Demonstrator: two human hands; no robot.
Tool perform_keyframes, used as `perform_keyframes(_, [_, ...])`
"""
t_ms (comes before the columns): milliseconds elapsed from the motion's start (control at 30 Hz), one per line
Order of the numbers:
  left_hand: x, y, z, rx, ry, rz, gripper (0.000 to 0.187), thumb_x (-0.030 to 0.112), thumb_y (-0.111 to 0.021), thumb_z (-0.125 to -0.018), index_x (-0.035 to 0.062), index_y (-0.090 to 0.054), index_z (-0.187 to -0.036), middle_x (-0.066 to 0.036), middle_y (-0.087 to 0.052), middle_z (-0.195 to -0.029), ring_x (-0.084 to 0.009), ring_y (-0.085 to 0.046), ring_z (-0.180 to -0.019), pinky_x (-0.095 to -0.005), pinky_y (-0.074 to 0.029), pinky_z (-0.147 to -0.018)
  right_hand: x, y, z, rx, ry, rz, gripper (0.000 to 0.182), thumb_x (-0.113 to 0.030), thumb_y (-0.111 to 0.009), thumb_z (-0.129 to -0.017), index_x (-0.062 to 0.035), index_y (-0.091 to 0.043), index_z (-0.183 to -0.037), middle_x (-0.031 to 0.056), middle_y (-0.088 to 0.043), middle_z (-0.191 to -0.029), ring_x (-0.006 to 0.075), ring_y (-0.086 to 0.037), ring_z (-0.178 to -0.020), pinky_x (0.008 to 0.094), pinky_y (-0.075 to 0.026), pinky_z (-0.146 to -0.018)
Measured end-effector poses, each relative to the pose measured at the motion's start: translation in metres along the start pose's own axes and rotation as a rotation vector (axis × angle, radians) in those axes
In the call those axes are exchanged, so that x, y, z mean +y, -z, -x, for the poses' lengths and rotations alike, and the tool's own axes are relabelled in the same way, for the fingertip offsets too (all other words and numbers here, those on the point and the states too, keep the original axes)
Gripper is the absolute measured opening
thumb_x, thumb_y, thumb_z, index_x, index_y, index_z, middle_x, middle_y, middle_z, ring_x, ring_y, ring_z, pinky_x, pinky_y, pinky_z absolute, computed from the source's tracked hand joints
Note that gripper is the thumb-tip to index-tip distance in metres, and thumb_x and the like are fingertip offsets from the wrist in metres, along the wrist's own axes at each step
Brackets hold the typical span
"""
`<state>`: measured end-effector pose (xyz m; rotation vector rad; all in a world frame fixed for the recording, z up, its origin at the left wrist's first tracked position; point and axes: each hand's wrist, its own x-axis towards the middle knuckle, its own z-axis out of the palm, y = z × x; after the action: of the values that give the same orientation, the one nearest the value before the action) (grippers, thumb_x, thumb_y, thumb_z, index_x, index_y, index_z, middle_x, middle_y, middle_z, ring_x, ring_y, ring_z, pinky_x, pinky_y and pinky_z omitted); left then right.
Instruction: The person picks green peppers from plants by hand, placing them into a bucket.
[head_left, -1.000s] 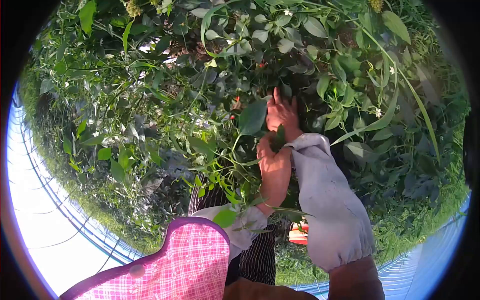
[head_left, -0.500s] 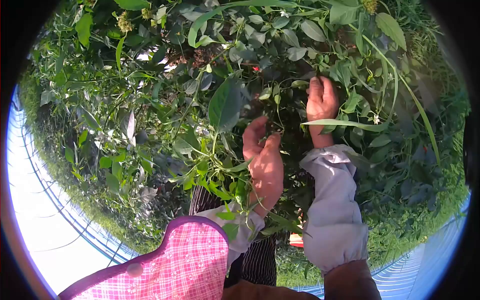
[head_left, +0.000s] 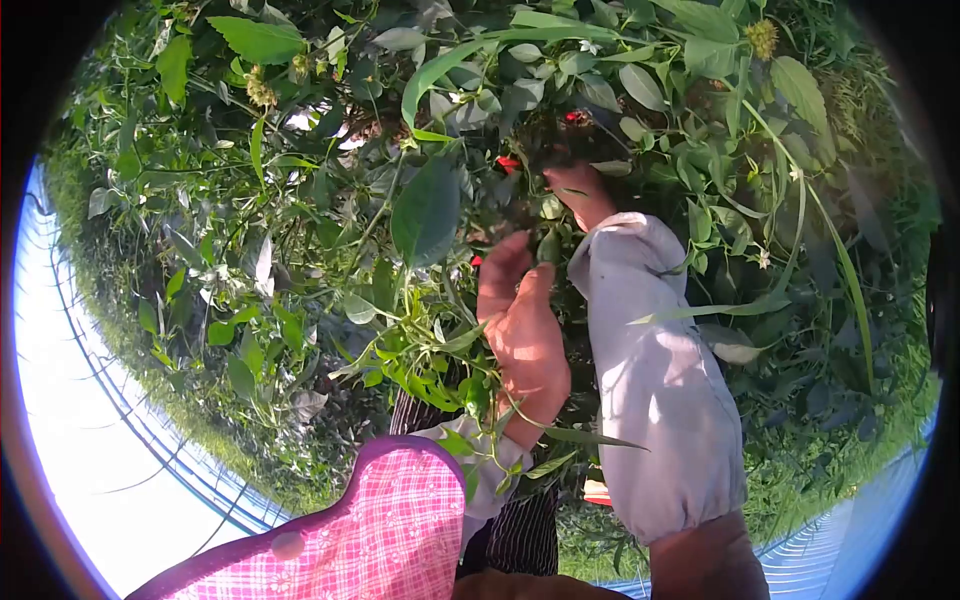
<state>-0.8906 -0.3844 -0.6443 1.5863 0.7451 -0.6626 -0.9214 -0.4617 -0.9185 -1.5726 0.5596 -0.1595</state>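
My left hand (head_left: 528, 345) is low among leafy stems, fingers loosely curled and thumb apart from them. Nothing shows between them; a small green leaf or fruit (head_left: 547, 247) hangs by the thumb tip. My right hand (head_left: 580, 192) reaches deeper into the plant, its fingers hidden by leaves and shadow. Close by are small red bits that look like ripe peppers: one red piece (head_left: 508, 163) left of the right hand, another red piece (head_left: 574, 117) above it. A large dark green leaf (head_left: 426, 208) stands up and left of my left hand.
Dense plants with white flowers (head_left: 764, 258) surround both hands. A long grass blade (head_left: 845, 260) arches on the right. A pink checked cloth (head_left: 350, 525) covers the lower left. Pale sleeves (head_left: 660, 370) cover my forearms. A blue-and-white ribbed structure (head_left: 90, 400) curves along the left side.
My right hand has moved left and farther into the foliage, its fingers now out of sight. My left hand keeps nearly the same place and pose. More red shows between the leaves.
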Motion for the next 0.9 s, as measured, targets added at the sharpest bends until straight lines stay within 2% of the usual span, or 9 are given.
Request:
perform_keyframes(67, [-0.001, 0.0, -0.004, 0.02, -0.024, 0.024, 0.037, -0.001, -0.058, -0.083, 0.0022, -0.057, -0.12, -0.006, -0.058, -0.112, -0.015, -0.053, -0.102, -0.0281, -0.042, -0.091, 0.018, 0.023, -0.011, -0.098, -0.663, -1.095, 0.032, -0.026, -0.057, -0.092, -0.007, -0.063, -0.118, 0.0064, -0.07, -0.094, 0.017, -0.066, -0.076, 0.0294, -0.053, -0.067])
perform_keyframes(133, [0.005, -0.001, -0.004, 0.001, -0.03, 0.104, 0.036, -0.002, -0.057, -0.083, 0.0035, -0.057, -0.119, -0.005, -0.058, -0.112, -0.0148, -0.054, -0.102, -0.0282, -0.043, -0.092, -0.034, 0.072, -0.018, -0.088, -0.569, -0.818, 0.034, -0.026, -0.056, -0.093, -0.0042, -0.062, -0.117, 0.0085, -0.07, -0.096, 0.0178, -0.068, -0.076, 0.0293, -0.057, -0.068])
perform_keyframes(200, [0.005, -0.005, -0.005, 0.003, -0.058, 0.172, 0.034, -0.003, -0.057, -0.083, 0.0041, -0.057, -0.117, -0.004, -0.058, -0.112, -0.0148, -0.054, -0.104, -0.0283, -0.042, -0.094, -0.109, 0.105, -0.027, -0.052, -0.79, -1.112, 0.044, -0.031, -0.057, -0.089, 0.0035, -0.06, -0.117, 0.018, -0.069, -0.101, 0.0232, -0.068, -0.091, 0.0371, -0.056, -0.08])
perform_keyframes(267, [0.005, -0.011, -0.009, 0.04, -0.135, 0.114, 0.027, -0.001, -0.055, -0.084, 0.0039, -0.061, -0.109, -0.002, -0.061, -0.103, -0.0096, -0.054, -0.089, -0.0238, -0.043, -0.083, -0.128, 0.129, -0.032, -0.321, -0.374, -1.326, 0.055, -0.039, -0.052, -0.092, 0.0048, -0.054, -0.127, 0.0216, -0.066, -0.111, 0.0273, -0.068, -0.094, 0.0385, -0.056, -0.085])
perform_keyframes(333, [0.009, -0.016, -0.01, 0.006, -0.115, 0.127, 0.027, 0.0, -0.055, -0.085, 0.0031, -0.06, -0.111, -0.003, -0.061, -0.106, -0.0107, -0.055, -0.092, -0.0247, -0.043, -0.085, -0.147, 0.142, -0.045, -0.393, -0.463, -1.278, 0.058, -0.043, -0.046, -0.095, 0.003, -0.051, -0.13, 0.0216, -0.063, -0.118, 0.0292, -0.067, -0.097, 0.0394, -0.056, -0.086])
perform_keyframes(400, [0.011, -0.023, -0.007, -0.023, -0.101, 0.139, 0.028, 0.002, -0.056, -0.086, 0.0022, -0.06, -0.113, -0.004, -0.062, -0.109, -0.0118, -0.056, -0.095, -0.0257, -0.043, -0.087, -0.158, 0.146, -0.053, -0.394, -0.061, -1.078, 0.053, -0.041, -0.044, -0.098, -0.0004, -0.052, -0.13, 0.0198, -0.063, -0.118, 0.0282, -0.067, -0.097, 0.0394, -0.056, -0.084])
perform_keyframes(600, [0.023, -0.046, 0.008, -0.366, 0.1, 0.176, 0.037, 0.012, -0.057, -0.092, -0.0001, -0.053, -0.126, -0.009, -0.061, -0.119, -0.0177, -0.056, -0.107, -0.032, -0.043, -0.095, -0.164, 0.167, -0.07, -0.21, -0.09, -1.06, 0.052, -0.038, -0.046, -0.097, 0.0011, -0.05, -0.131, 0.0193, -0.061, -0.12, 0.0283, -0.064, -0.101, 0.04, -0.054, -0.089])
perform_keyframes(867, [0.055, -0.056, 0.007, -0.216, -0.111, 0.187, 0.035, 0.011, -0.061, -0.091, 0.0018, -0.057, -0.124, -0.006, -0.063, -0.117, -0.0138, -0.056, -0.109, -0.0288, -0.041, -0.097, -0.151, 0.188, -0.144, -0.022, -0.159, -1.128, 0.052, -0.036, -0.047, -0.096, 0.0014, -0.049, -0.132, 0.0184, -0.06, -0.121, 0.0278, -0.063, -0.102, 0.0402, -0.053, -0.09])
perform_keyframes(900, [0.058, -0.055, 0.006, -0.274, -0.109, 0.169, 0.036, 0.012, -0.059, -0.093, 0.0007, -0.054, -0.127, -0.007, -0.06, -0.121, -0.0148, -0.054, -0.112, -0.0297, -0.039, -0.1, -0.169, 0.169, -0.058, -0.012, -0.168, -1.148, 0.052, -0.037, -0.047, -0.096, 0.0011, -0.049, -0.132, 0.0183, -0.06, -0.12, 0.0276, -0.063, -0.101, 0.0401, -0.053, -0.089])
